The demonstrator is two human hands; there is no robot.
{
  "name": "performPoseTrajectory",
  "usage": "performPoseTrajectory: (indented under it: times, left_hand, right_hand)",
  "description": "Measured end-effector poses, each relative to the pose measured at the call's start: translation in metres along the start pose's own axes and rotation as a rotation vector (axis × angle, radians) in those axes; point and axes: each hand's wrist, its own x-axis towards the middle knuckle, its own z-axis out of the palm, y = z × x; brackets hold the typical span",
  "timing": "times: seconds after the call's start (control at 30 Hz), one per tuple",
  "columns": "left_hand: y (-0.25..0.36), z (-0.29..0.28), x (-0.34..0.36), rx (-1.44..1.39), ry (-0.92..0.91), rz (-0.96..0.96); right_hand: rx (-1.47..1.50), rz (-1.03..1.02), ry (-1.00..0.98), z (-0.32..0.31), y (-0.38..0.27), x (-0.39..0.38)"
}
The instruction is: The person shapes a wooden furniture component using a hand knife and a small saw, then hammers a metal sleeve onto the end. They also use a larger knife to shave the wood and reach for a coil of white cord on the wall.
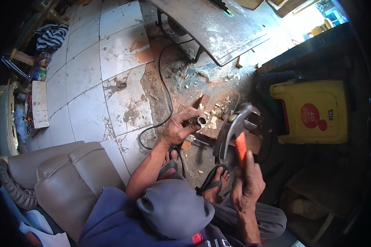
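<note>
My left hand is closed around a short metal tube, its round open end facing up. My right hand grips the orange handle of a claw hammer. The hammer's long, curved dark head is raised to the right of the tube, apart from it. Below both hands, wooden blocks lie on the floor by my feet, among several pale wood chips. A dark metal bar lies partly hidden beneath the left hand. Whatever lies under the tube is hidden by my fingers.
A dusty low table stands ahead. To the right sits a yellow plastic container. A black cable loops across the white floor tiles. On the left is a brown padded seat, with a striped cloth farther off.
</note>
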Motion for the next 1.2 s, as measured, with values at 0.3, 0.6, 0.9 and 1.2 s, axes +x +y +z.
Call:
performPoseTrajectory:
  times: [0.3, 0.6, 0.9, 1.2]
  left_hand:
    - [-0.017, 0.002, 0.000, -0.015, 0.037, 0.102]
    - [-0.018, 0.008, 0.002, -0.012, -0.010, 0.123]
    - [-0.016, 0.000, 0.001, -0.014, 0.001, 0.096]
    - [-0.009, -0.001, 0.001, 0.025, 0.029, 0.113]
  right_hand:
    - [-0.172, 0.057, -0.110, 0.045, 0.003, -0.010]
    - [-0.259, -0.001, -0.235, 0.054, 0.006, -0.016]
    - [0.197, -0.100, 0.247, 0.057, 0.015, -0.014]
    - [0.069, 0.070, 0.208, 0.033, -0.004, -0.007]
